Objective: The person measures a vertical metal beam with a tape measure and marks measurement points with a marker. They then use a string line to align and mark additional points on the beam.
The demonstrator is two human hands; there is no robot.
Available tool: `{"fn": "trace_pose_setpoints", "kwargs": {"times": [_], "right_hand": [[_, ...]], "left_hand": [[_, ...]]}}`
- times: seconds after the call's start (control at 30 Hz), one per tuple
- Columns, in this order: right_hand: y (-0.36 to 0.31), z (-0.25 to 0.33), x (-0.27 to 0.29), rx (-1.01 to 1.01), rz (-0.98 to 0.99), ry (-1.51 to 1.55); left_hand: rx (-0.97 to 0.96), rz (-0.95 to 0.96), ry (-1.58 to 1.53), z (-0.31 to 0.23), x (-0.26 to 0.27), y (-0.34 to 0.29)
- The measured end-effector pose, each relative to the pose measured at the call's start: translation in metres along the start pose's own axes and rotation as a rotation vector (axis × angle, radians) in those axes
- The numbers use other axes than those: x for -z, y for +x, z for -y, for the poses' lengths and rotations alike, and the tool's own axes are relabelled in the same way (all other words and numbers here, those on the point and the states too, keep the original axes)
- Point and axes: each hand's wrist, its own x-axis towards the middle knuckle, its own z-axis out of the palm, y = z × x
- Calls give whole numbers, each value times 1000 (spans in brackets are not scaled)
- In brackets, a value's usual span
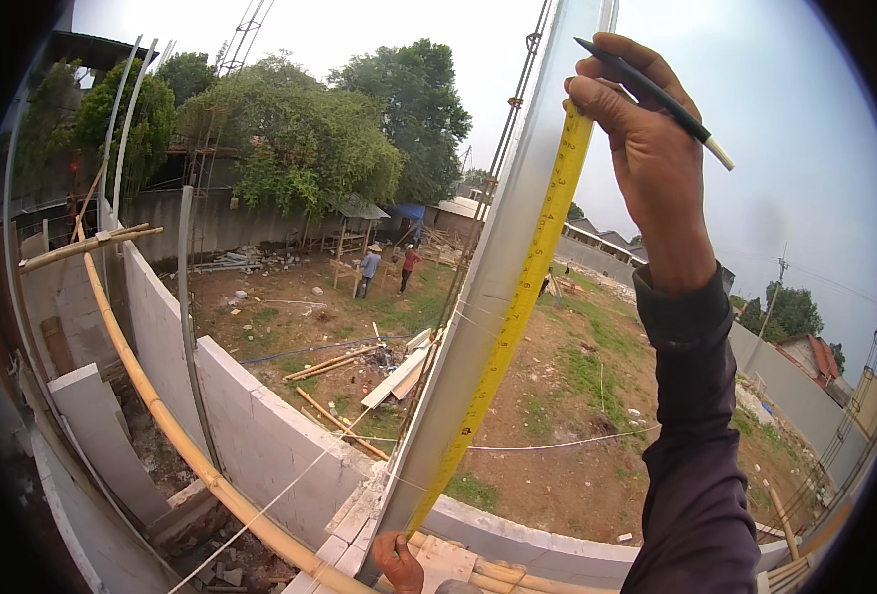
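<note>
Yellow, black-marked tape measure (524, 297) running along metal post (504, 247), right hand (646, 134) pinching tape and dark pencil (661, 100), left hand (399, 564) curling low beside post, grip unclear

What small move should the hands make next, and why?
Perhaps mark the metal post with the dark pencil-like tool: the yellow tape measure runs along the post, and the right hand holds the tool by the tape's upper end.

Fisheye head view, near the hands (646, 148), down across a yard (582, 436).
</note>
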Motion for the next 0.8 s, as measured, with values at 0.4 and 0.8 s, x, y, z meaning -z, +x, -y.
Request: {"fn": "trace_pose_setpoints", "kwargs": {"times": [0.4,0.8], "right_hand": [[199,-1,61,-247,70,-85],[270,-36,90,-447,11,-320]], "left_hand": [[367,247,-652,-332,155,135],[353,142,-718,-441,160,295]]}}
